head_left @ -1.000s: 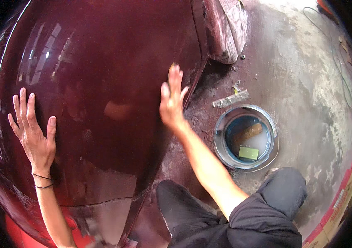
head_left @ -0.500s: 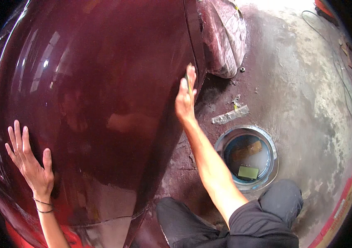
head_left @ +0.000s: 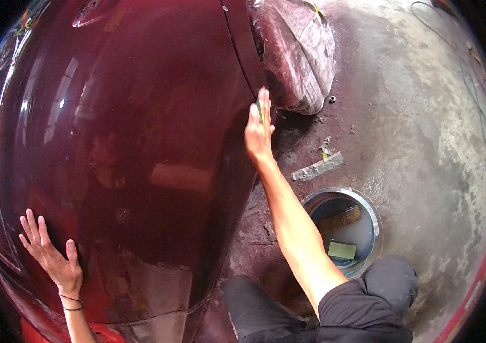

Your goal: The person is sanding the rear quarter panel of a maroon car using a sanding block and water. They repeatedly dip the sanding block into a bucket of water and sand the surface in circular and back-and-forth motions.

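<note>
While hands span maroon panel, thin pad held

Left hand: fingers spread and extended toward the upper left, thumb splayed apart, back of hand visible. Left forearm: enters from the lower edge. Right hand: fingers close together, extended forward, thumb opposite them. Right forearm: angled forward and leftward, wrist nearly straight.
</note>
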The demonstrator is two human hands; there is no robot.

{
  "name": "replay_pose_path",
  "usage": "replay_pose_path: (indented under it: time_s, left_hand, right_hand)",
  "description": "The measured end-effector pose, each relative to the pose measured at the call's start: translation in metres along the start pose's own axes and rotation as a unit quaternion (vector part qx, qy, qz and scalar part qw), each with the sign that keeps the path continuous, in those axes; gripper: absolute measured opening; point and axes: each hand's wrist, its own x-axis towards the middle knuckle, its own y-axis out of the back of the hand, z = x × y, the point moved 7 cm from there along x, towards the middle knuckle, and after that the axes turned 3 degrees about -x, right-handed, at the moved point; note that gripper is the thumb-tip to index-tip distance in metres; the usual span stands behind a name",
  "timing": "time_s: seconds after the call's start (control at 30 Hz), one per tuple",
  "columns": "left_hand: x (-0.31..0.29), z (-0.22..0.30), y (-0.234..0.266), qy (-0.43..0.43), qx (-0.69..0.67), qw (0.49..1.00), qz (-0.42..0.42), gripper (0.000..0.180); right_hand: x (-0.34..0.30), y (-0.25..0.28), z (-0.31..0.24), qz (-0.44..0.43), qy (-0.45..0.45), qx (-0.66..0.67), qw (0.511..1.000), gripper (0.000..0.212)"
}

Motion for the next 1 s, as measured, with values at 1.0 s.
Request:
replay_pose_path:
  time_s: [1.0]
  left_hand:
    - [-0.007,0.002,-0.004,-0.010,-0.018,1.000,0.008,0.063]
  right_hand:
    - [-0.078,0.000,0.047,-0.041,-0.073,0.031,0.996,0.067]
